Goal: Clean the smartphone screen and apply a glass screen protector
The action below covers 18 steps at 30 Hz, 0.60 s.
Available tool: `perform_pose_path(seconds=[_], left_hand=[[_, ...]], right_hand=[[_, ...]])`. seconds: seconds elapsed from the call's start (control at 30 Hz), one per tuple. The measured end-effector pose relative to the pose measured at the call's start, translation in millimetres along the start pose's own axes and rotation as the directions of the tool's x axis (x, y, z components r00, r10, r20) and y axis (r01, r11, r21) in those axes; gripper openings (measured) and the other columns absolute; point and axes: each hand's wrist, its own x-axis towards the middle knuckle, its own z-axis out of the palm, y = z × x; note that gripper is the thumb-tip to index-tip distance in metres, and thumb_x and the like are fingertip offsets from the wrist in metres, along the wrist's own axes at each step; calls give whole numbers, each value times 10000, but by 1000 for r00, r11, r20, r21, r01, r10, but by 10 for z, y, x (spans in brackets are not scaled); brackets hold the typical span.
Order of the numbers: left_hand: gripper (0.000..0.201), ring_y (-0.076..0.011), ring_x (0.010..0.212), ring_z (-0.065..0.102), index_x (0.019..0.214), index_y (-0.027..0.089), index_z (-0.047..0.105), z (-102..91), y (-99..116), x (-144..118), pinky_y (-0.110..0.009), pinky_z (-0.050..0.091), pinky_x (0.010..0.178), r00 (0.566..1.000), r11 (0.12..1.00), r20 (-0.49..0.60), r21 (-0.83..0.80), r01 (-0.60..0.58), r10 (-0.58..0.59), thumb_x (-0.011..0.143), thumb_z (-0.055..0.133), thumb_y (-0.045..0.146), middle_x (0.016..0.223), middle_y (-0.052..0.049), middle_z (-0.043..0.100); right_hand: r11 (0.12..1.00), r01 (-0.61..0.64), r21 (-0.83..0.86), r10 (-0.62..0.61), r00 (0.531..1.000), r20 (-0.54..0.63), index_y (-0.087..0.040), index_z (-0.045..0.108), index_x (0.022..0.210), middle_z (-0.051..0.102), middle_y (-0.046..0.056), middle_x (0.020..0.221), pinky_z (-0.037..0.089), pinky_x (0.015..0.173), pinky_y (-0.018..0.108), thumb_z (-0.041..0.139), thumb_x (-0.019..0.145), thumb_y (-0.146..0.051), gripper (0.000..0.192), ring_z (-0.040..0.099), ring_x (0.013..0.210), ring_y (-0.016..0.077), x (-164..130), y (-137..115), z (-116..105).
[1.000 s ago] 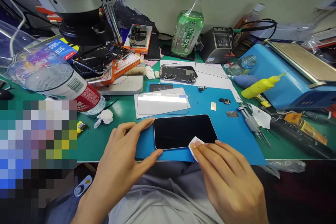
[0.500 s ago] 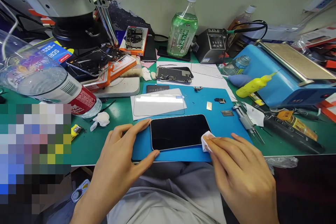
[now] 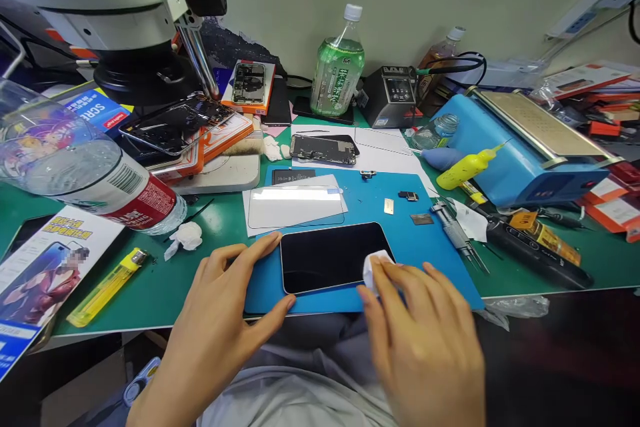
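Observation:
A black phone (image 3: 327, 257) lies screen up on a blue mat (image 3: 400, 227) at the near edge of the green desk. My left hand (image 3: 220, 320) rests at the phone's left end, thumb and forefinger bracing its corners. My right hand (image 3: 425, 340) presses a small white wipe (image 3: 374, 265) onto the phone's right end. A clear screen protector on white backing (image 3: 295, 205) lies just behind the phone.
A microscope (image 3: 125, 7) stands at the back left over opened phones on orange boxes. A tipped water bottle (image 3: 100, 177), a yellow lighter (image 3: 105, 287), a green bottle (image 3: 336, 70), a blue heating plate (image 3: 520, 147), tweezers (image 3: 457, 235) and small parts surround the mat.
My right hand slid the wipe right along the phone's near edge, then back left onto its right end. The left hand kept its hold. The view shifted right.

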Motion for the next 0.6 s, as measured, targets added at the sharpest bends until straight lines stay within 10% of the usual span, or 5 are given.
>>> perform_pose_path(seconds=[0.2,0.47,0.6], left_hand=[[738,-252,1425,442,1650,458,256,-92,-26,-15,-504,385,1198,994,995,65,-55,-85,89,1000,445,165,1588,1,517],[698,-255,1397,447,1656,487,253,-98,-2,-16,-522,350,1204,997,996,77,-86,-8,14,1032,357,193,1583,18,500],[705,-249,1405,443,1652,490,254,-87,-7,-27,-517,340,1208,997,996,64,-90,-24,30,1028,370,182,1591,30,503]], right_hand=[[962,70,263,-73,997,-1,-10,735,1313,773,146,1305,384,1286,420,481,1119,-456,548,653,1278,283,8,-699,213],[998,-8,57,6,999,41,-29,667,1411,738,169,1293,328,1317,522,529,1104,-291,427,662,1222,293,-117,113,76],[1000,-8,4,8,1000,21,-10,668,1395,745,184,1304,389,1279,543,537,1098,-333,458,667,1241,332,-89,-92,154]])
